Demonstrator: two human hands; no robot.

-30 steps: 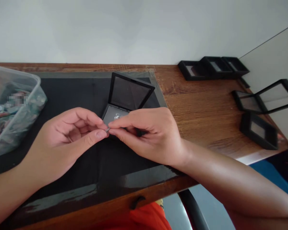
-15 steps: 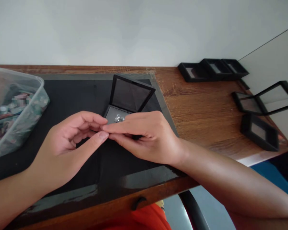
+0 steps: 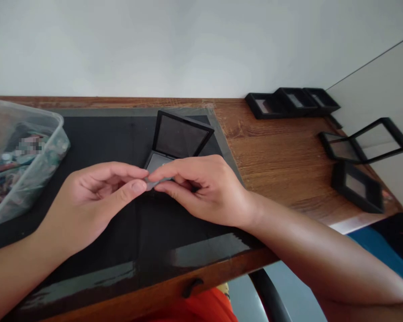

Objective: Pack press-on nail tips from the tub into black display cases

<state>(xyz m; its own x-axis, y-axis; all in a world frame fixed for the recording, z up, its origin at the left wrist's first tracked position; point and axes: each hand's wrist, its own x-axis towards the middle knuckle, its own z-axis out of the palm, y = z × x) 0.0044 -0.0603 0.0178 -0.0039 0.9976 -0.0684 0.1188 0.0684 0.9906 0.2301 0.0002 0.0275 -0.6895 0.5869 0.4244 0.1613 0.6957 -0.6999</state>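
Note:
My left hand [image 3: 97, 201] pinches the left end of a small translucent greyish piece [image 3: 150, 184] between thumb and index finger. My right hand [image 3: 204, 190] has its thumb and index finger closed at the other end of it, fingertips almost meeting the left ones. Most of the piece is covered by the fingers, so its kind cannot be made out. Right behind the hands, a black hinged display case [image 3: 183, 134] stands with its clear-windowed lid raised. Its grey lower half is partly hidden by my right hand.
A clear plastic tub [image 3: 58, 129] full of small packets stands at the left on a black mat [image 3: 97, 134]. Several black display cases [image 3: 292, 103] lie at the back right. Another open case [image 3: 372, 143] and a shut one [image 3: 357, 185] sit near the right edge.
The fingertips have drawn slightly apart, and a translucent piece now shows between them. The clear round objects seen in the case before are now hidden behind my right hand. The view has shifted slightly.

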